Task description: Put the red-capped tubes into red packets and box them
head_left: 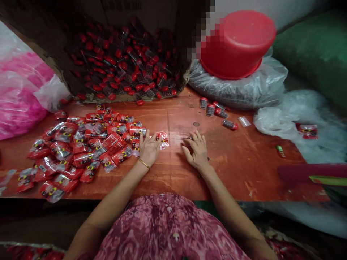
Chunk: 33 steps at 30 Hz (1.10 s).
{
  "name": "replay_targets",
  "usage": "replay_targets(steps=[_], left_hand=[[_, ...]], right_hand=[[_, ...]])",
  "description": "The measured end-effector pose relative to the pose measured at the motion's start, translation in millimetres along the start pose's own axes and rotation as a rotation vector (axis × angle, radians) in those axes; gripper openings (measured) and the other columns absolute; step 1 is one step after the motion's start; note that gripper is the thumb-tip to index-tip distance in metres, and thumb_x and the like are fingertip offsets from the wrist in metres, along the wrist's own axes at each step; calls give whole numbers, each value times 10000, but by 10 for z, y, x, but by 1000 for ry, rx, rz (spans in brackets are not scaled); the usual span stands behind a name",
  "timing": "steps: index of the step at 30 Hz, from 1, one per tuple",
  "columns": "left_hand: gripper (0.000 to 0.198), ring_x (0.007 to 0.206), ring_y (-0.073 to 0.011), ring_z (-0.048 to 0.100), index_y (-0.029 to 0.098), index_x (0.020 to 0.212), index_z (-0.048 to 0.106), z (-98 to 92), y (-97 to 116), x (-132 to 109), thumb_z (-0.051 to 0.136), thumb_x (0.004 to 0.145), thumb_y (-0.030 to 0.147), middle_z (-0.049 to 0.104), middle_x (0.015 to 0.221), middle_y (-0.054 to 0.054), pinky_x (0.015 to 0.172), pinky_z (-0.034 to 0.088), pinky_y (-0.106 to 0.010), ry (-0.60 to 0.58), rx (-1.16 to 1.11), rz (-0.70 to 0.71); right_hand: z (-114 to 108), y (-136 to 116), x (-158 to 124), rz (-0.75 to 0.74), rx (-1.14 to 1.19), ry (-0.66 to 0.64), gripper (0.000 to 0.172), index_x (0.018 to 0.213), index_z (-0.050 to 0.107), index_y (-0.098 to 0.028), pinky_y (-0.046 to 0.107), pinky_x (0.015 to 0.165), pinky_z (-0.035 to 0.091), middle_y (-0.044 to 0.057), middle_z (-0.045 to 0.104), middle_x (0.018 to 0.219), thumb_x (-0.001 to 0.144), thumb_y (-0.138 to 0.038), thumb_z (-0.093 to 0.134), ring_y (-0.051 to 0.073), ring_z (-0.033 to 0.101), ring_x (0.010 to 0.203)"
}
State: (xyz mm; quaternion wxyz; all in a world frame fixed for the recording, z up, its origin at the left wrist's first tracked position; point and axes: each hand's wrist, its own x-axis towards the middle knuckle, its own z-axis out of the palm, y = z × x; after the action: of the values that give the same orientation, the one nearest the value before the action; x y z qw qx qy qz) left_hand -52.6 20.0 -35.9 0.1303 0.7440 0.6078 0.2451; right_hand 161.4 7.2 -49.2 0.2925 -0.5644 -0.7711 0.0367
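Note:
My left hand (149,148) lies over the table with its fingers spread, beside a pile of small red packets (81,144). Its fingertips reach the left edge of a flat red packet (163,139); whether they press on it is hard to see. To the right, my right hand (197,150) rests low over the wooden table (173,173), fingers curled. A bit of something dark shows under its fingertips, mostly hidden. Several small clear jars with red lids and dark contents (230,125) lie or stand beyond my right hand.
A cardboard box (61,72) on its side holds many red-lidded jars (130,68). At the back right, a red tub (238,43) sits upside down on a filled clear bag (244,92). Plastic bags (273,121) lie right; pink bags (18,94) stand left.

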Motion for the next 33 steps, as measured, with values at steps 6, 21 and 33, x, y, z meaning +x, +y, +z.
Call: replay_targets(steps=[6, 21, 33], left_hand=[[235, 1283, -309, 398, 274, 935, 710, -170, 169, -49, 512, 826, 337, 620, 1200, -83, 1065, 147, -603, 173, -83, -27], [334, 640, -139, 631, 178, 809, 660, -310, 477, -143, 705, 650, 469, 677, 700, -31, 536, 485, -223, -348, -1427, -827], [383, 584, -75, 578, 127, 565, 563, -236, 503, 9, 828, 449, 379, 646, 619, 10, 604, 456, -205, 45, -1462, -888]], right_hand=[[108, -510, 67, 251, 525, 71, 244, 954, 615, -205, 380, 841, 452, 84, 666, 945, 847, -361, 461, 205, 595, 884], [143, -785, 109, 410, 863, 132, 267, 649, 512, -219, 262, 581, 389, -15, 504, 600, 853, -375, 438, 138, 466, 601], [-81, -278, 224, 664, 71, 20, 418, 722, 567, -187, 363, 707, 409, 98, 601, 715, 816, -573, 437, 245, 580, 760]])
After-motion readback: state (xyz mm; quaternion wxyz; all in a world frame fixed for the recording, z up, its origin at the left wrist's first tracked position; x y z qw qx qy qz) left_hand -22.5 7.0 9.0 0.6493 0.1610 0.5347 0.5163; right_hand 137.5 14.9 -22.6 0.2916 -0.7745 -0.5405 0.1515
